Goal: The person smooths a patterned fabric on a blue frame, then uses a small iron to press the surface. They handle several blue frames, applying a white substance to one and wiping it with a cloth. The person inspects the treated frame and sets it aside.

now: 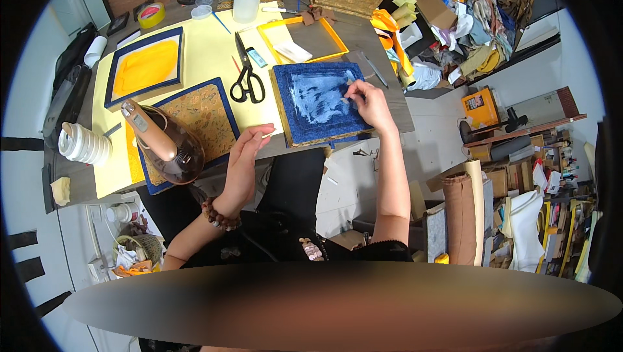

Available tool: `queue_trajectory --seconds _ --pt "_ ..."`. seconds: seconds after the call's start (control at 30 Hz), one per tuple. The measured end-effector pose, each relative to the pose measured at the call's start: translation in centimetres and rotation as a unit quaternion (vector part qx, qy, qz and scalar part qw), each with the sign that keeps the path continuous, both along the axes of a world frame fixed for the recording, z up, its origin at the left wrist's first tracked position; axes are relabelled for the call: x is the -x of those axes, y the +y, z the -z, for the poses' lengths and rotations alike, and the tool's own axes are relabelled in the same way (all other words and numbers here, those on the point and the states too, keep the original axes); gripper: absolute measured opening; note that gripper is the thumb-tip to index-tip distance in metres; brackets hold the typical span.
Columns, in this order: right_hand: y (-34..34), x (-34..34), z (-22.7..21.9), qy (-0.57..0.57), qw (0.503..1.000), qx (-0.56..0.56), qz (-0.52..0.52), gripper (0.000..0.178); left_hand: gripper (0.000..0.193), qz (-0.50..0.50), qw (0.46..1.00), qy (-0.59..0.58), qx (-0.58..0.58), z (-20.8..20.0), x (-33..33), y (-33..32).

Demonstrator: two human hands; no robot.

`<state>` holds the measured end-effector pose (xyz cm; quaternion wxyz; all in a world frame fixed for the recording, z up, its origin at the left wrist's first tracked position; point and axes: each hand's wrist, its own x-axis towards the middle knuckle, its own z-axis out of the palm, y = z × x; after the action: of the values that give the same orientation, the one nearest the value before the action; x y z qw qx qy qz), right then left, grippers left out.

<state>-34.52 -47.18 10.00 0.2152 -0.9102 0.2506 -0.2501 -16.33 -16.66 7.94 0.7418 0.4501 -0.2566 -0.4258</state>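
Note:
A blue fabric-covered panel (302,133) lies at the table's front edge, its middle smeared with a whitish, wet-looking coat. Over its right side, my right hand (373,107) has its fingertips pinched together on a small greyish bit too tiny to name. Just off the panel's left front corner, my left hand (243,160) holds a thin pale stick (268,134) between thumb and fingers. Black-handled scissors (247,83) rest to the panel's left on yellow paper. Beside them is a small teal-and-white box (257,58).
A brown handheld appliance (170,151) stands on a patterned blue-edged panel (211,107) at left. Behind are a blue-framed yellow tray (178,53), a yellow frame (344,49), a squeeze bottle (246,1) and yellow tape (151,16). A white ribbed coil (84,144) sits far left.

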Motion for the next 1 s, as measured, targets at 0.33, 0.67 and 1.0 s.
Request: queue_trajectory --seconds 0.33,0.67,1.0 --pt "-5.0 -1.7 0.5 0.001 0.998 -0.006 0.059 0.014 0.024 0.040 0.998 -0.028 -0.027 0.7 0.7 -0.3" --pt "-5.1 -1.6 0.7 0.035 0.998 0.038 0.034 0.015 0.025 0.037 0.999 -0.013 -0.018 0.6 0.3 -0.2" --pt "-4.6 -0.9 1.0 0.033 0.998 0.038 0.048 0.015 0.023 0.044 0.999 -0.014 -0.014 0.6 0.2 -0.1"
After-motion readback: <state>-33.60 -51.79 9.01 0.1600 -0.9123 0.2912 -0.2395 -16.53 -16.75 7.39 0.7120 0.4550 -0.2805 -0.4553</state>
